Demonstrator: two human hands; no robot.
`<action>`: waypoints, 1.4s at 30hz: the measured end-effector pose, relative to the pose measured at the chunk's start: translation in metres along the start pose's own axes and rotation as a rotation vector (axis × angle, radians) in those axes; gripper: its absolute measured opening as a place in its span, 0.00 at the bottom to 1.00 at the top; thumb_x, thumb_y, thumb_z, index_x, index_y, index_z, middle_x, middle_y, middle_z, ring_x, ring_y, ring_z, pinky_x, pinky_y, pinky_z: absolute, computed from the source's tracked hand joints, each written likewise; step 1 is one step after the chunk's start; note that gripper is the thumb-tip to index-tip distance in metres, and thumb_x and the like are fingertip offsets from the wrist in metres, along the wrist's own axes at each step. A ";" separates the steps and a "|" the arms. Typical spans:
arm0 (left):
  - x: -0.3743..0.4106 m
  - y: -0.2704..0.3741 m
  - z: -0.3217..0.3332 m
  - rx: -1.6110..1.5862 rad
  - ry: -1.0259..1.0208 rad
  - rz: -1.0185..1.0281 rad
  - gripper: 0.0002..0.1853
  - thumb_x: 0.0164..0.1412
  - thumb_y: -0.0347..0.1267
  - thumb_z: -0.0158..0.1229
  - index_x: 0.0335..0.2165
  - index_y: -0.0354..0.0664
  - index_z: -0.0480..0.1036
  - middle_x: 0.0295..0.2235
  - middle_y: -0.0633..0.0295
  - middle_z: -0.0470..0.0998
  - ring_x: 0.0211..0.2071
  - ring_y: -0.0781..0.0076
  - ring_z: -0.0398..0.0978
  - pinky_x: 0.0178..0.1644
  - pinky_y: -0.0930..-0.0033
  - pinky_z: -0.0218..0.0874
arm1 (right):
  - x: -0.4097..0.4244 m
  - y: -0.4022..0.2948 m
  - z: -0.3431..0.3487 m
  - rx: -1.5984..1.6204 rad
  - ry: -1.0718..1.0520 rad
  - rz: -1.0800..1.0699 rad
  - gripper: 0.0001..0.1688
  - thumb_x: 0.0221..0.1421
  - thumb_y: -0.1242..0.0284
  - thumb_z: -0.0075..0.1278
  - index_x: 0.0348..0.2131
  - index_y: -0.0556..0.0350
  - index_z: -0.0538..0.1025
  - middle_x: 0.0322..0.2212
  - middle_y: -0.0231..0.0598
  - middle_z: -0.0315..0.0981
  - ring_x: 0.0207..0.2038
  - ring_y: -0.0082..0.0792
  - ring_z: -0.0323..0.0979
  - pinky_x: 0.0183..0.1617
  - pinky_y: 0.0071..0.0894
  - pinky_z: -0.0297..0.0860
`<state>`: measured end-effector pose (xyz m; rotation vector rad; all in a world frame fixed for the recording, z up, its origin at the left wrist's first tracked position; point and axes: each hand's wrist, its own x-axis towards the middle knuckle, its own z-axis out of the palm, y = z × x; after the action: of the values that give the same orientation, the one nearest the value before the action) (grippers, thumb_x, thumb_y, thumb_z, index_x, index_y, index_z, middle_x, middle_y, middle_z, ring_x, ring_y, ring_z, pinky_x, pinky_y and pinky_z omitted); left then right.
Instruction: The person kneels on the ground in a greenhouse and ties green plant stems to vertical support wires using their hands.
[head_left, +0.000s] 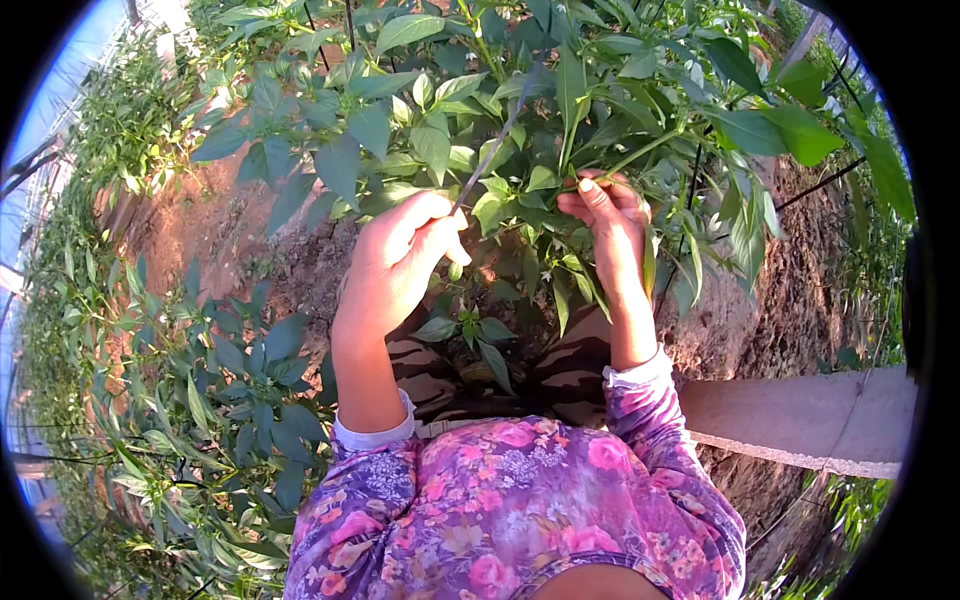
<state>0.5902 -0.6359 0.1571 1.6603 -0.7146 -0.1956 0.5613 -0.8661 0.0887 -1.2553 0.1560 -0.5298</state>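
My left hand (405, 255) pinches a thin grey-violet strand (495, 146), possibly twine, between thumb and forefinger. From there the strand runs taut up into the foliage, where its far end is lost among leaves. My right hand (611, 217) grips a green stem (637, 154) of a leafy pepper plant (442, 142) that bears small white flowers. Its thumb lies on the near side of the stem, and leaves partly cover the fingers. Between my hands hang several leafy shoots (491, 210). A small green bud or fruit (455, 271) shows just below my left fingertips.
More pepper plants (255, 390) grow along the left. Dark strings (821, 184) cross the foliage at the right. A pale flat slab (802, 420) lies on the ground to my right. Bare brown soil (202, 232) shows between the rows.
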 end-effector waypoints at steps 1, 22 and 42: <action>-0.005 -0.005 -0.003 0.005 0.008 -0.014 0.05 0.57 0.25 0.47 0.29 0.32 0.66 0.24 0.60 0.74 0.26 0.77 0.72 0.32 0.77 0.61 | 0.006 -0.001 0.001 0.001 -0.015 0.005 0.13 0.52 0.71 0.50 0.35 0.63 0.72 0.29 0.39 0.71 0.30 0.30 0.73 0.38 0.25 0.71; 0.018 0.131 0.010 0.633 -0.137 0.619 0.04 0.48 0.22 0.52 0.27 0.32 0.69 0.38 0.51 0.73 0.34 0.67 0.72 0.38 0.73 0.61 | -0.030 0.029 -0.008 0.310 -0.831 0.194 0.25 0.51 0.63 0.50 0.44 0.62 0.68 0.42 0.45 0.67 0.45 0.35 0.66 0.48 0.32 0.62; 0.024 0.156 0.005 0.657 -0.403 0.791 0.06 0.39 0.24 0.57 0.23 0.35 0.72 0.33 0.51 0.74 0.36 0.53 0.71 0.40 0.60 0.62 | -0.034 -0.014 -0.002 -0.181 -0.725 -0.111 0.16 0.44 0.75 0.49 0.37 0.55 0.74 0.31 0.39 0.70 0.33 0.34 0.69 0.38 0.28 0.64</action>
<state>0.5530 -0.6618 0.3085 1.8118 -1.8280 0.3168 0.5269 -0.8556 0.0957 -1.5659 -0.4862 -0.1299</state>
